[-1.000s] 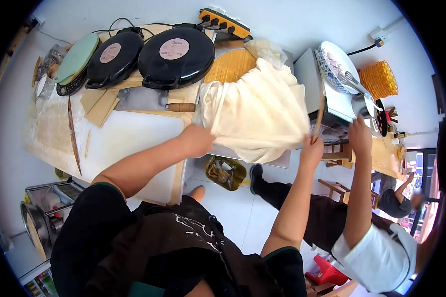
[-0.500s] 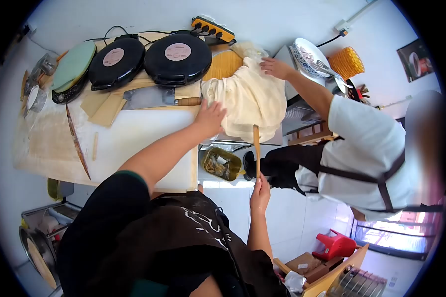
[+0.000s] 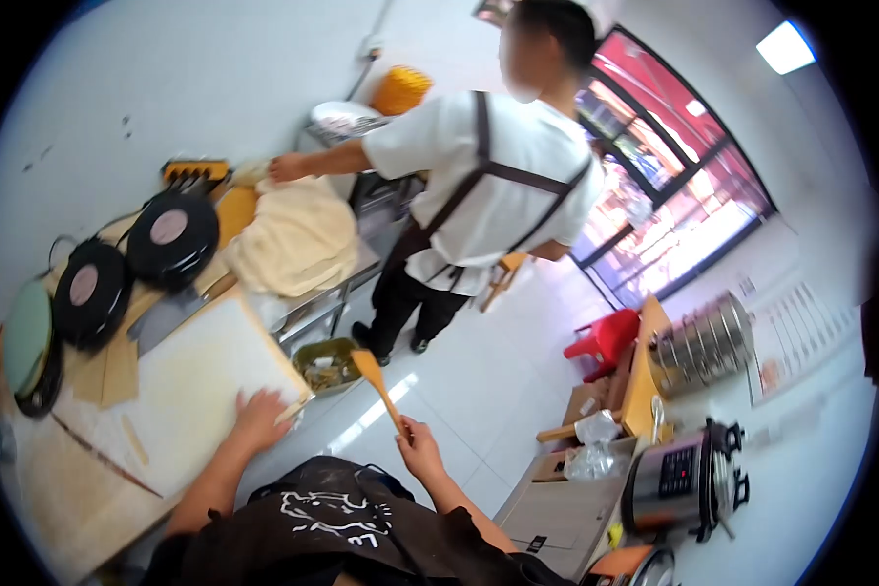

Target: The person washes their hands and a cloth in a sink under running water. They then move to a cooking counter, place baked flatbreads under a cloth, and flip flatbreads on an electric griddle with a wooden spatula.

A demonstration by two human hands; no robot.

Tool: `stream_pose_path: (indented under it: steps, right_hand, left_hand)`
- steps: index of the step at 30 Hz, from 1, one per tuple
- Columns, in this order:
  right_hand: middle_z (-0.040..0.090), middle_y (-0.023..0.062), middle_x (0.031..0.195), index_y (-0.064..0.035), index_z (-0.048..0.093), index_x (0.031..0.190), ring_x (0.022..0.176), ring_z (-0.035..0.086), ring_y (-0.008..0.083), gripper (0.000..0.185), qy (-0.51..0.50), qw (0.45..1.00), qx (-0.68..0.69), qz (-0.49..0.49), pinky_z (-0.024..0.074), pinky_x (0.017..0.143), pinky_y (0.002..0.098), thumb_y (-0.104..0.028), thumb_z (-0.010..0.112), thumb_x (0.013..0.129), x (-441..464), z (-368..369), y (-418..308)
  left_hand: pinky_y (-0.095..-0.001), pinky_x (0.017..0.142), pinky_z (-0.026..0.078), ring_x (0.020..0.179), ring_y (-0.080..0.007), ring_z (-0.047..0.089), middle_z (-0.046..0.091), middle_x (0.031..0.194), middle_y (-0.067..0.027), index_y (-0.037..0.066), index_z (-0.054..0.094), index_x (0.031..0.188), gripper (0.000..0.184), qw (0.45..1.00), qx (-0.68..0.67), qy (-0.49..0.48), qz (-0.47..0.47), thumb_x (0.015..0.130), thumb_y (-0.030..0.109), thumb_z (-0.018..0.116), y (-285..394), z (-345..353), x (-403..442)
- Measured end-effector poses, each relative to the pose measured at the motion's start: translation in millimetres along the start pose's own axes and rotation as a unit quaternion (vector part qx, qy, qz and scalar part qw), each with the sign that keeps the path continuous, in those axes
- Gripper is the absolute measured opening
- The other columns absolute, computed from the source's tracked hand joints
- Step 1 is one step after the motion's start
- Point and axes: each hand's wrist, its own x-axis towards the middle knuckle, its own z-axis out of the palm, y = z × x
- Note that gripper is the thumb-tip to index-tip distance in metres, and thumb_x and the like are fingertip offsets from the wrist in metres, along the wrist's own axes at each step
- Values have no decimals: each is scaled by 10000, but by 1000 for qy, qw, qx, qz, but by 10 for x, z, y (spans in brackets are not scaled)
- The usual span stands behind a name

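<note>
My right hand (image 3: 419, 449) is closed around the handle of a wooden spatula (image 3: 377, 383), held up over the floor with its flat blade pointing away from me. My left hand (image 3: 258, 420) lies on the near right edge of the white work board (image 3: 200, 342), fingers spread and nothing in them. Past the board's far end, a cream cloth (image 3: 298, 234) is heaped over something hidden. A co-worker's hand (image 3: 288, 167) touches the far side of that cloth. A cleaver (image 3: 171, 317) lies along the board's back edge.
Two black electric griddles (image 3: 173, 240) line the wall beside a power strip (image 3: 195, 174). A co-worker (image 3: 498, 186) stands beyond the table's end. On the floor is a yellowish bin (image 3: 325, 365). To the right are a red stool (image 3: 606, 344), stacked steamers (image 3: 703, 342) and an electric cooker (image 3: 682, 479).
My left hand has left the cloth and come back to the board's near edge. The view has swung up and right. The spatula stays in my right hand.
</note>
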Motion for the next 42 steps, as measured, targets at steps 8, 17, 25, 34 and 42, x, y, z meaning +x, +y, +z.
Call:
stream_pose_path:
  steps: [8, 17, 25, 34, 42]
  right_hand:
    - [567, 184, 1006, -39, 527, 1290, 908, 597, 301, 458, -39, 997, 44, -57, 484, 809, 370, -144, 640, 858, 329, -372, -225]
    - [564, 178, 1022, -54, 520, 1303, 921, 597, 306, 463, -89, 987, 69, -111, 484, 821, 370, -138, 631, 862, 264, -560, -53]
    - [585, 154, 1067, -38, 547, 1260, 983, 602, 280, 413, -90, 985, 90, -113, 484, 870, 358, -66, 638, 858, 179, -634, 194]
    - [602, 112, 1132, -1, 535, 1296, 994, 600, 186, 435, -118, 983, 89, -107, 469, 878, 293, -25, 618, 870, -84, -449, -150]
    - [603, 44, 997, -21, 520, 1314, 733, 546, 91, 426, -156, 968, 155, -119, 442, 607, 229, -44, 600, 896, -286, 621, -814]
  left_hand:
    - [-623, 1110, 155, 1269, -347, 447, 574, 1253, -136, 96, 632, 1108, 339, 962, -72, 236, -115, 805, 235, 690, -133, 513, -1191]
    - [-623, 1120, 123, 1308, -344, 418, 560, 1299, -133, 96, 659, 1100, 374, 964, -87, 209, -139, 799, 314, 700, 687, 885, -1332]
    - [-649, 1093, 152, 1341, -312, 393, 545, 1339, -109, 147, 653, 1173, 420, 971, 8, 163, -172, 843, 408, 645, 660, 933, -1494]
    - [-658, 1110, 111, 1380, -314, 322, 492, 1375, -103, 146, 635, 1197, 429, 955, -37, 197, -217, 862, 415, 624, 433, 766, -2013]
    - [-633, 1124, 100, 1415, -355, 248, 364, 1473, -181, 186, 549, 1316, 535, 907, -14, 243, -344, 837, 396, 659, -745, 725, -2969]
